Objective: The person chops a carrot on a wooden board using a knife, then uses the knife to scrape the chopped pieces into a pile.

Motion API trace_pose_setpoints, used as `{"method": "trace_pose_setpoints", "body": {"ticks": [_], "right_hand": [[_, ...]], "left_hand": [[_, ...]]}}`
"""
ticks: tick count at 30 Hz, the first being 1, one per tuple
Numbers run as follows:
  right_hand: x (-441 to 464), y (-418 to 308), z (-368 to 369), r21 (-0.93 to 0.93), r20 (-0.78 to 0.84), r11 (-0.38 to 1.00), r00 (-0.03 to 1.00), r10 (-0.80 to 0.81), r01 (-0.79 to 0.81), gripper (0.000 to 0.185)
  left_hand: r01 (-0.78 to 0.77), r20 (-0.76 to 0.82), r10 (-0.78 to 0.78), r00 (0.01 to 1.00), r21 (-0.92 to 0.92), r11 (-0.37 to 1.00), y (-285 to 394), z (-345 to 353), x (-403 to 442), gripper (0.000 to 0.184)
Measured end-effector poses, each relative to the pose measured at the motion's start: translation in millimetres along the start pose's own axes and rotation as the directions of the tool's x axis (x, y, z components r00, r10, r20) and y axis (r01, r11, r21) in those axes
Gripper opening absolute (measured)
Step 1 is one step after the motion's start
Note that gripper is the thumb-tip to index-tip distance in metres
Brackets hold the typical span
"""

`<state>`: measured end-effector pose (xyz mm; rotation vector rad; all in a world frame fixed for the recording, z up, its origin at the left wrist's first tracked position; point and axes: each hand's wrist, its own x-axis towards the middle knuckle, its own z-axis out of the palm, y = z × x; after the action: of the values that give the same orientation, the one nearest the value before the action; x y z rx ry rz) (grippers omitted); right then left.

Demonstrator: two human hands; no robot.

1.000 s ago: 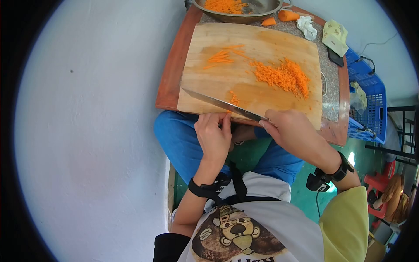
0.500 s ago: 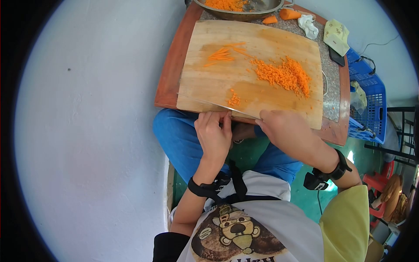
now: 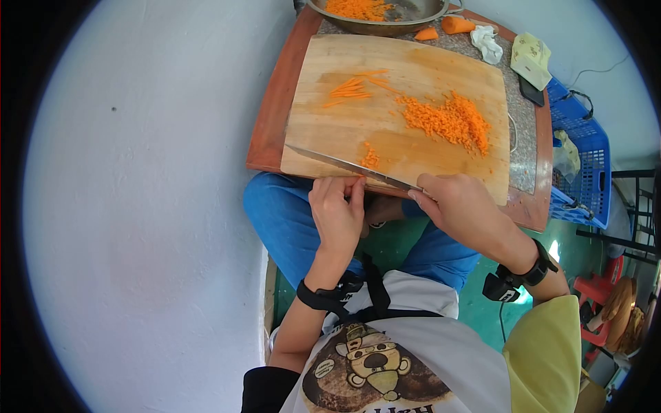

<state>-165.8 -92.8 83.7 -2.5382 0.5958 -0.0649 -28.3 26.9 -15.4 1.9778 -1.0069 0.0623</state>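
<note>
One kitchen knife (image 3: pixel 351 166) is gripped in the right hand (image 3: pixel 458 203) in the head view, fingers wrapped round its handle, the blade slanting across the near side of the wooden cutting board (image 3: pixel 406 51), seemingly to bring its edge close to the other fingertips. The left hand (image 3: pixel 337 210) bunches its fingers narrowly at the board's near edge, apparently to steady something small; a speck of orange shows there, but I cannot tell what it pinches. Its wrist rises from below the board, while the right forearm slants in from the side. Minced carrot (image 3: pixel 451 122) is heaped at the board's right, carrot strips (image 3: pixel 350 89) lie farther left, perhaps set apart so the cuts do not mix.
</note>
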Motion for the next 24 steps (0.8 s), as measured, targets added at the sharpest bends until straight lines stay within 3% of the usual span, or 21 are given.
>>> {"method": "trace_pose_setpoints", "body": {"ticks": [9, 11, 14, 17, 24], "right_hand": [[2, -2, 2, -0.095, 0.08, 0.996, 0.997, 0.012, -0.005, 0.018], [1, -1, 8, -0.13, 0.043, 0.989, 0.997, -0.065, 0.07, 0.017], [4, -4, 0, -0.075, 0.104, 0.997, 0.995, 0.006, 0.002, 0.018], [4, 1, -1, -0.018, 0.063, 1.0, 0.998, -0.006, 0.007, 0.019], [0, 2, -2, 0.007, 0.043, 1.0, 0.999, 0.025, -0.025, 0.02]], "left_hand": [[-0.025, -0.01, 0.026, 1.0, 0.02, 0.999, 0, 1, -1, 0.009], [-0.053, -0.024, 0.054, 0.998, 0.051, 0.997, -1, 1, -3, 0.009], [-0.078, 0.006, 0.077, 0.997, 0.076, 0.994, -1, -2, -3, 0.009], [-0.151, 0.0, 0.152, 0.988, 0.111, 0.982, -4, 0, -3, 0.008], [-0.166, -0.006, 0.168, 0.986, 0.122, 0.979, -5, 0, -3, 0.008]]}}
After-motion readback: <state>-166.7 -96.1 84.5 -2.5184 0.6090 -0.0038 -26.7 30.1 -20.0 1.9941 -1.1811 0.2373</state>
